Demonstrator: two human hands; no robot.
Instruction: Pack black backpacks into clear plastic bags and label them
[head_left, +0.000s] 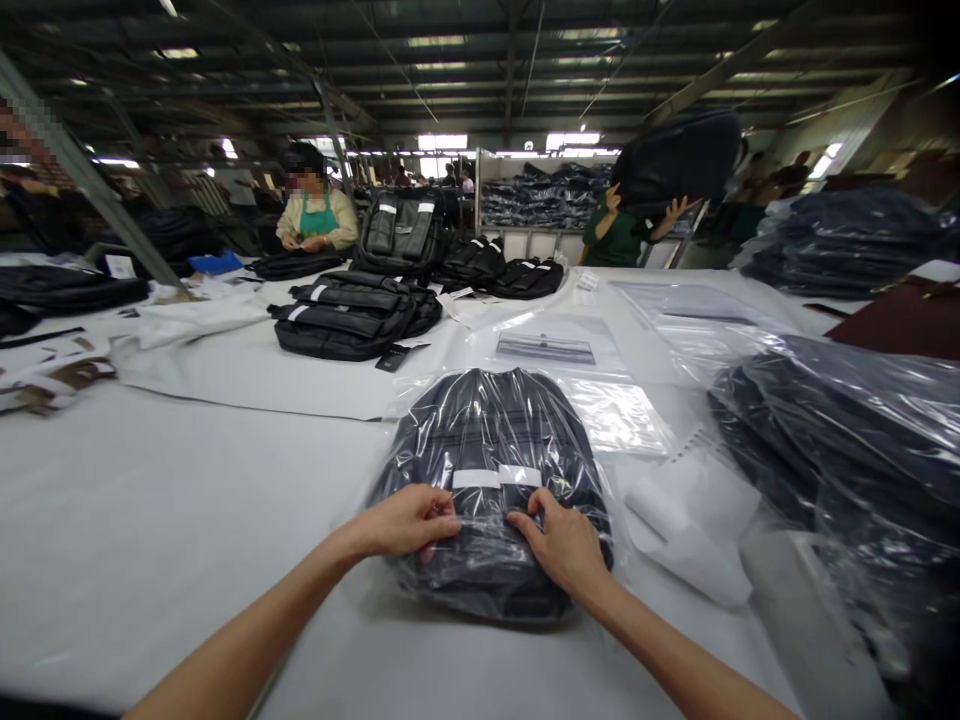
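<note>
In front of me a black backpack (487,430) lies flat on the white table, inside a clear plastic bag (480,590). Two white strips (498,478) cross its front. My left hand (420,520) is closed on the plastic over the left part of the backpack, thumb and fingers pinched together. On the right side, my right hand (562,540) grips the same plastic with bent fingers. The bag's film is wrinkled and shiny around both hands.
More clear bags (555,345) lie flat behind. Black backpacks (345,315) sit farther back, and bagged ones (847,430) are piled at right beside crumpled white paper (694,510). One co-worker (319,215) sits across the table; another person (622,235) holds up a large black bag.
</note>
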